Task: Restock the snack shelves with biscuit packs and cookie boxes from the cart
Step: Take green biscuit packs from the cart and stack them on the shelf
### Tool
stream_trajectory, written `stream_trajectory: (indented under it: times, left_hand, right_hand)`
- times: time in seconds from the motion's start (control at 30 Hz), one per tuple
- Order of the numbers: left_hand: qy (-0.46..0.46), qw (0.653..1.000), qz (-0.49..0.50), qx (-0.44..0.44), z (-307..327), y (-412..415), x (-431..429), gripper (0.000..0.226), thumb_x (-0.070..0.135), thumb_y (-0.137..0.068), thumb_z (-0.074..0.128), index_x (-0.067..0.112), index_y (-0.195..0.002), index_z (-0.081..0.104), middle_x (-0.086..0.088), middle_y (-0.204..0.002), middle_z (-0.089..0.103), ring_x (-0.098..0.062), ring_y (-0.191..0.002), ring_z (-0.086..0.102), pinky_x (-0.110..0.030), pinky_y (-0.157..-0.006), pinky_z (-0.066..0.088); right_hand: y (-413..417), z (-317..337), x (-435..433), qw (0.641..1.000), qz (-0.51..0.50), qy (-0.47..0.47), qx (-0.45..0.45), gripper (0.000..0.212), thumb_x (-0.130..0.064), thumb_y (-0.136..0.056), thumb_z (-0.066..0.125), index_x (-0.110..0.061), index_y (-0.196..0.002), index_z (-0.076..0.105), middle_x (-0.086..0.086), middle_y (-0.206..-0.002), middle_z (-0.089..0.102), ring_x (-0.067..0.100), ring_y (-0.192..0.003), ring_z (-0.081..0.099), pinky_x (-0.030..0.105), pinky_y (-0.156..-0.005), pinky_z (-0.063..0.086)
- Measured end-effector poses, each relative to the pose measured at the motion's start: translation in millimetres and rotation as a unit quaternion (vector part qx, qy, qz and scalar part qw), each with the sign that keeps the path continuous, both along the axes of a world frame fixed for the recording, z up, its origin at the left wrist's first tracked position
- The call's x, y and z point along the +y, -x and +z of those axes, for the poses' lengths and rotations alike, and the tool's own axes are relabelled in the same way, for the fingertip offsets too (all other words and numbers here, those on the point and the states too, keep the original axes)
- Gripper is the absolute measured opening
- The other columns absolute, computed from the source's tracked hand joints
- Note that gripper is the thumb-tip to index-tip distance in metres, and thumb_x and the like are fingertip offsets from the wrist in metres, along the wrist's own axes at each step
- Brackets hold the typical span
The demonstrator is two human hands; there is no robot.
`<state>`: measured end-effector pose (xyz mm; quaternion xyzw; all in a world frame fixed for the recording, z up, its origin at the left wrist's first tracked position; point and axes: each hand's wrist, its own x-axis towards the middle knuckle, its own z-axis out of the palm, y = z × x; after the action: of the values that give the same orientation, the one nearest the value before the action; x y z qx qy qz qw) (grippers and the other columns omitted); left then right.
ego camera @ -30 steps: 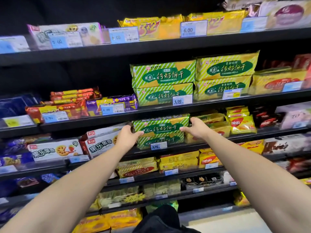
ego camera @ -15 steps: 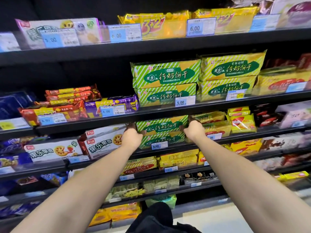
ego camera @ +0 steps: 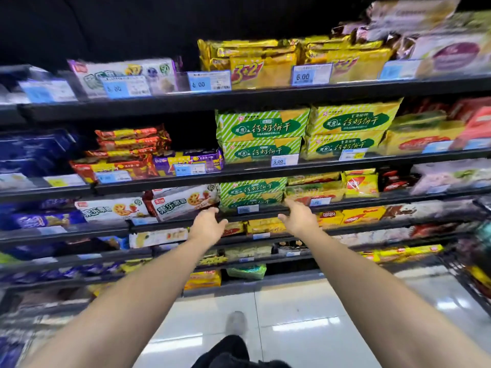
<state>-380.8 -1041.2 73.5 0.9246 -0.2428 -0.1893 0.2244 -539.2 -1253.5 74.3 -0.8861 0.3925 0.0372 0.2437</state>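
Note:
Two green-and-white striped biscuit packs (ego camera: pixel 252 194) lie stacked on the third shelf (ego camera: pixel 265 215) of the snack rack. My left hand (ego camera: pixel 207 225) hovers just below and left of them, fingers relaxed, holding nothing. My right hand (ego camera: pixel 299 217) is just right of the stack, fingers straight and empty. Both hands are a little in front of the shelf edge, apart from the packs. Two more stacks of the same green packs (ego camera: pixel 261 135) stand on the shelf above.
White-and-red cookie boxes (ego camera: pixel 183 203) sit left of the stack, yellow packs (ego camera: pixel 314 193) right of it. Yellow 3+2 packs (ego camera: pixel 255 63) fill the top shelf. A dark wire cart (ego camera: pixel 473 272) edge shows at the right. Pale glossy floor (ego camera: pixel 305 314) lies below, with my shoe (ego camera: pixel 235 321).
Both hands have let go of the green packs' ends and drawn back from the shelf, fingers now uncurled. The view has pulled back and tilted down, showing the floor.

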Motion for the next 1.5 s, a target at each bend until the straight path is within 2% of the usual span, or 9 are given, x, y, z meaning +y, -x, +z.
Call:
stream_trajectory:
  times: [0.13,0.33,0.6,0.73,0.83,0.93,1.1,1.37,1.5]
  left_hand:
    - [-0.087,0.99,-0.087,-0.071,18.5,44.3,48.8,0.041,0.041,-0.095,0.059,0.019,-0.13,0.061,-0.011,-0.126,0.065,-0.033,-0.115,0.061,-0.042,-0.095,0.052]
    - [-0.167,0.973,-0.119,-0.107,20.9,50.8,122.9,0.048,0.045,-0.1,0.047,0.023,-0.142,0.049,-0.004,-0.139,0.053,-0.031,-0.123,0.054,-0.047,-0.103,0.044]
    - [-0.18,0.977,-0.009,-0.115,17.0,0.6,271.8,0.046,0.044,-0.098,0.045,0.026,-0.14,0.048,-0.003,-0.138,0.052,-0.03,-0.128,0.048,-0.048,-0.108,0.036]
    - [-0.18,0.976,0.082,-0.09,17.4,-41.1,392.7,0.046,0.045,-0.098,0.043,0.024,-0.139,0.048,-0.004,-0.139,0.052,-0.03,-0.13,0.047,-0.046,-0.109,0.035]
    - [-0.184,0.97,0.146,-0.06,22.3,-72.3,493.7,0.041,0.043,-0.098,0.044,0.02,-0.131,0.051,-0.008,-0.133,0.054,-0.034,-0.124,0.05,-0.046,-0.105,0.035]
    - [-0.181,0.962,0.202,-0.036,26.2,-102.3,592.9,0.036,0.043,-0.1,0.042,0.018,-0.124,0.054,-0.01,-0.127,0.055,-0.036,-0.119,0.052,-0.046,-0.1,0.039]
    - [-0.213,0.936,0.279,-0.004,22.1,-131.6,724.4,0.049,0.042,-0.1,0.046,0.025,-0.145,0.043,-0.008,-0.14,0.052,-0.035,-0.126,0.05,-0.047,-0.104,0.039]
    - [-0.216,0.911,0.349,0.044,6.3,-162.4,827.1,0.048,0.042,-0.098,0.046,0.021,-0.142,0.048,-0.011,-0.135,0.054,-0.037,-0.124,0.054,-0.046,-0.106,0.041]
    - [-0.212,0.895,0.389,0.048,5.9,-197.4,854.2,0.047,0.042,-0.098,0.047,0.023,-0.141,0.049,-0.008,-0.14,0.052,-0.035,-0.127,0.052,-0.046,-0.109,0.039]
  right_hand:
    - [12.4,15.5,37.0,0.997,0.071,0.005,0.023,0.058,-0.039,-0.099,0.056,-0.023,-0.152,0.038,0.011,-0.141,0.055,0.036,-0.127,0.052,0.044,-0.1,0.048]
    - [-4.2,29.5,107.1,0.985,0.168,0.006,0.046,0.06,-0.042,-0.098,0.055,-0.022,-0.152,0.037,0.011,-0.144,0.051,0.034,-0.123,0.055,0.046,-0.098,0.05]
    - [-106.7,47.6,245.1,0.951,0.302,0.05,0.054,0.057,-0.043,-0.099,0.051,-0.024,-0.151,0.037,0.009,-0.145,0.05,0.034,-0.129,0.049,0.046,-0.101,0.047]
    - [-187.2,40.8,361.3,0.919,0.387,0.052,0.059,0.054,-0.043,-0.099,0.052,-0.023,-0.148,0.042,0.012,-0.14,0.055,0.033,-0.124,0.055,0.044,-0.096,0.051]
    - [-247.4,32.6,465.7,0.896,0.438,0.043,0.063,0.051,-0.039,-0.098,0.056,-0.018,-0.144,0.048,0.014,-0.14,0.056,0.033,-0.126,0.054,0.042,-0.102,0.047]
    - [-301.2,30.3,572.0,0.867,0.493,0.036,0.056,0.052,-0.037,-0.096,0.056,-0.023,-0.145,0.047,0.012,-0.144,0.053,0.031,-0.129,0.052,0.042,-0.104,0.045]
    - [-367.5,26.8,719.0,0.818,0.572,0.02,0.064,0.053,-0.038,-0.097,0.055,-0.023,-0.147,0.045,0.012,-0.143,0.053,0.034,-0.133,0.049,0.044,-0.105,0.044]
    - [-439.8,6.2,841.6,0.755,0.648,-0.024,0.103,0.055,-0.039,-0.098,0.053,-0.024,-0.15,0.042,0.009,-0.148,0.05,0.03,-0.129,0.053,0.043,-0.103,0.047]
    - [-490.3,1.4,873.9,0.712,0.692,-0.008,0.116,0.057,-0.033,-0.097,0.058,-0.016,-0.149,0.043,0.015,-0.145,0.052,0.031,-0.131,0.051,0.039,-0.105,0.043]
